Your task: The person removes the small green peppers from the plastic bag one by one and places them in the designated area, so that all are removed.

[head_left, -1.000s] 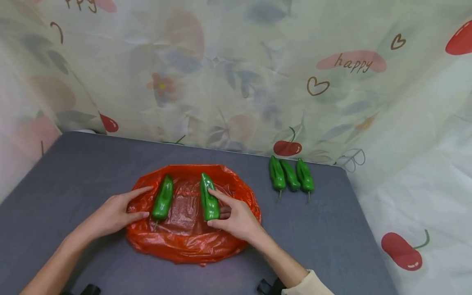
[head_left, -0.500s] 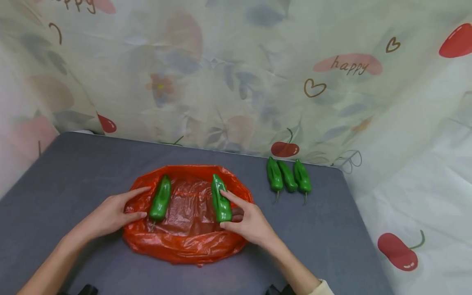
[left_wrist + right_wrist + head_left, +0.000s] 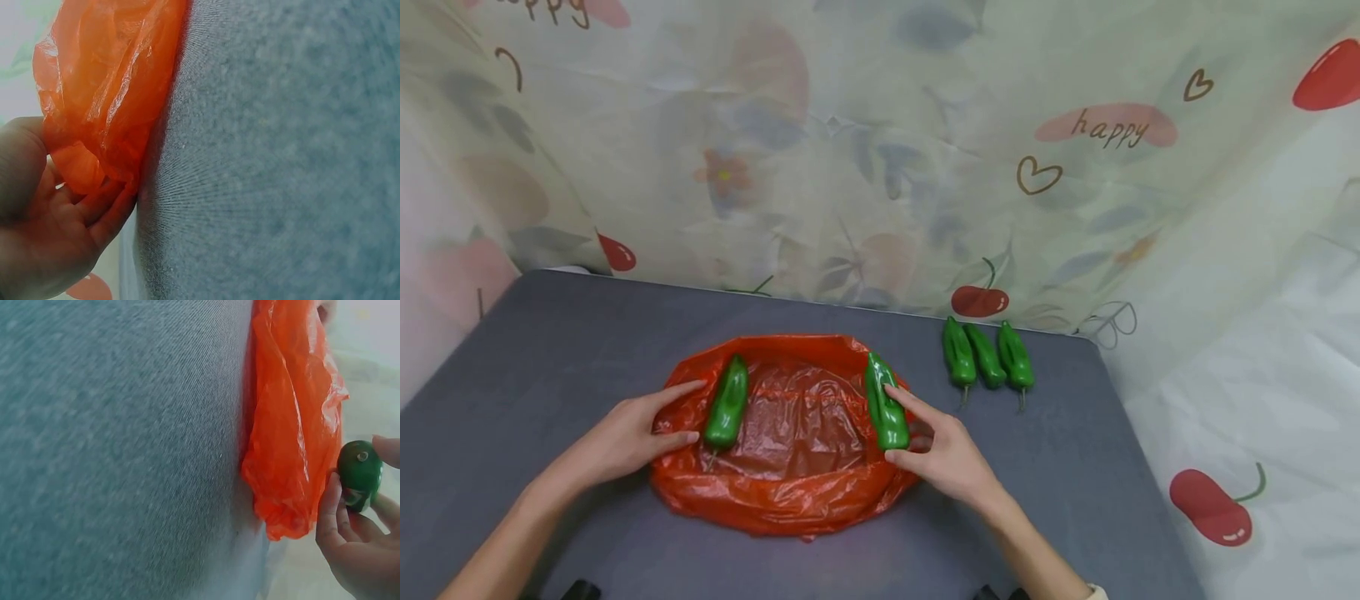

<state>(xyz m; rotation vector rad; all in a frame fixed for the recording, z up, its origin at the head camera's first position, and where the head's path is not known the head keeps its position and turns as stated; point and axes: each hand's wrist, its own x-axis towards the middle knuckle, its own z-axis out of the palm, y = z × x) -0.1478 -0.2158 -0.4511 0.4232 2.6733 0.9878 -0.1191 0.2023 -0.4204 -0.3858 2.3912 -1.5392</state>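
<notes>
Well, my right hand [image 3: 955, 457] pinches a long glossy green pepper [image 3: 887, 417], likely slippery, surest near its thick end; my left hand [image 3: 631, 437] grips the red plastic bag [image 3: 782, 504]

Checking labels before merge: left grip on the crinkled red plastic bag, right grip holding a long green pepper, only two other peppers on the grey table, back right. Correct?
Count is off: three green peppers lie on the grey table, back right, not two, per the head view. The rest stands: left grip on the red bag, right grip holding a long green pepper.
</notes>
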